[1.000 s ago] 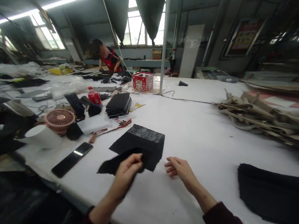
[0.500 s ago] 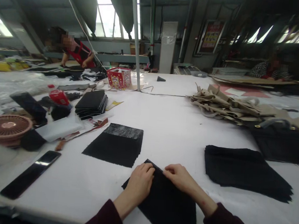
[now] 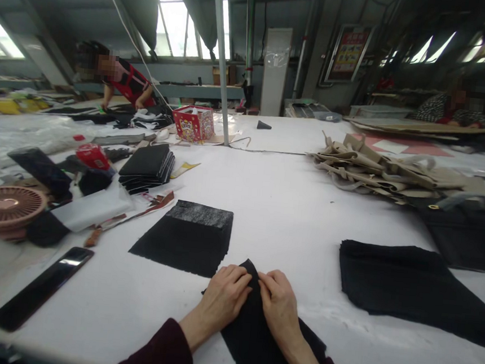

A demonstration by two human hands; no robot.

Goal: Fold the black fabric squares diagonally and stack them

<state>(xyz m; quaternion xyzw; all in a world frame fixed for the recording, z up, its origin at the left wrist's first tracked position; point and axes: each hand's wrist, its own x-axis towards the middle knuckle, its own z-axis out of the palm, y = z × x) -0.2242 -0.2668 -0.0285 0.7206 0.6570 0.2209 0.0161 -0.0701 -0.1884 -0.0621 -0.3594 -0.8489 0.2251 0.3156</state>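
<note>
From the head camera, a soft, matte piece of black fabric [image 3: 265, 337] lies on the white surface [image 3: 291, 209], its narrow, pointed end rising between the hands. The left hand [image 3: 223, 302] and right hand [image 3: 280, 310] are curled and closed on either side of that end, fingers pinching the cloth. Just up and left sits a squared stack of black fabric [image 3: 181, 247] with a rough, grey-flecked strip along its far end. To the right lies a wider, ragged-edged black fabric sheet [image 3: 407, 290], well apart from the hands. A smooth black phone [image 3: 40, 289] rests to the left.
</note>
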